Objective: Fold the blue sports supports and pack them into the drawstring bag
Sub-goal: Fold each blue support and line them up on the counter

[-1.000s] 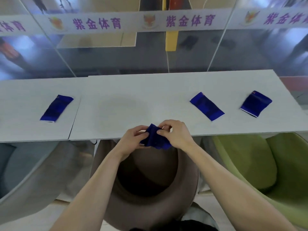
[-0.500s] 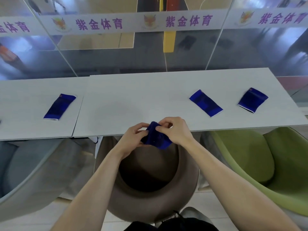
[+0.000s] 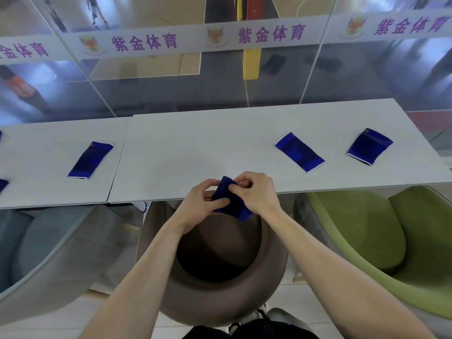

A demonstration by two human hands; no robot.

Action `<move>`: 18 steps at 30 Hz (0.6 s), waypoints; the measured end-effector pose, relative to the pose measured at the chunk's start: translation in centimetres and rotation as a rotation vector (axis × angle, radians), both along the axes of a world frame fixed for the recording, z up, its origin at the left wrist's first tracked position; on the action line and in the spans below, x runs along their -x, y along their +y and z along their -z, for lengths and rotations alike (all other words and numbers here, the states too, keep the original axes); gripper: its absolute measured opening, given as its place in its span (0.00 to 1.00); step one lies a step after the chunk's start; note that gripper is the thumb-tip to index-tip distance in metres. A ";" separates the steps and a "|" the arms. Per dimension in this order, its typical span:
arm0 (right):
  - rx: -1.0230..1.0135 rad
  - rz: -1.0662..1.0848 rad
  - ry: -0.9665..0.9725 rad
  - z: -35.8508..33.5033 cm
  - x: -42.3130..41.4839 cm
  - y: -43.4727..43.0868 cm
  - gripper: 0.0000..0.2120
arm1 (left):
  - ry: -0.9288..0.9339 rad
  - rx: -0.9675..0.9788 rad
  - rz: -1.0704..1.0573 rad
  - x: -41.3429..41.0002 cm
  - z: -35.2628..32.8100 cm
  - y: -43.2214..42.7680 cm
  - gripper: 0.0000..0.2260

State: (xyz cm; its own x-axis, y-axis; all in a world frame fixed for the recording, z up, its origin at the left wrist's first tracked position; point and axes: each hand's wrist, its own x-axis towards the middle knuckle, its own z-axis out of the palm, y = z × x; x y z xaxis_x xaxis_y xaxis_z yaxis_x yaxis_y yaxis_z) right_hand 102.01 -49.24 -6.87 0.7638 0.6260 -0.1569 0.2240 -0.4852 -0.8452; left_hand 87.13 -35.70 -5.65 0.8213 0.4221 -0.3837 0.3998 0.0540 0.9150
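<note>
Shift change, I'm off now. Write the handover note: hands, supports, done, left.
The left hand and right hand both pinch the held support, part folded, at the front edge of the table.
Flat on it: left support, middle-right support, far-right support.
More blue cloth at the left edge.
Drawstring bag not in view; nothing visibly packed.
Left: finish this fold, fold the others, pack all.

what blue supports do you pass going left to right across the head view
flat support at left, held support in left hand and right hand, angled support right of centre, far-right support
</note>
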 end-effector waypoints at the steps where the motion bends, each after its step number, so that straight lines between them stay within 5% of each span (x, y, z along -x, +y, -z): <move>1: -0.003 0.003 0.007 0.1 0.0 0.0 0.05 | 0.009 -0.048 0.007 -0.1 0.0 -0.1 0.19; 7: 0.020 -0.028 0.053 0.4 -0.9 -1.0 0.10 | -0.016 -0.188 -0.089 -0.5 0.7 0.0 0.14; 11: 0.065 -0.066 0.077 1.3 -1.1 -1.9 0.09 | -0.061 -0.071 -0.209 -0.8 1.5 0.2 0.13; 15: -0.094 0.024 0.362 1.6 -1.1 -2.1 0.08 | -0.135 0.097 -0.269 -1.0 2.1 0.2 0.13; 18: -0.171 0.078 0.390 1.8 -1.1 -2.0 0.10 | -0.173 0.193 -0.319 -1.2 2.3 0.3 0.13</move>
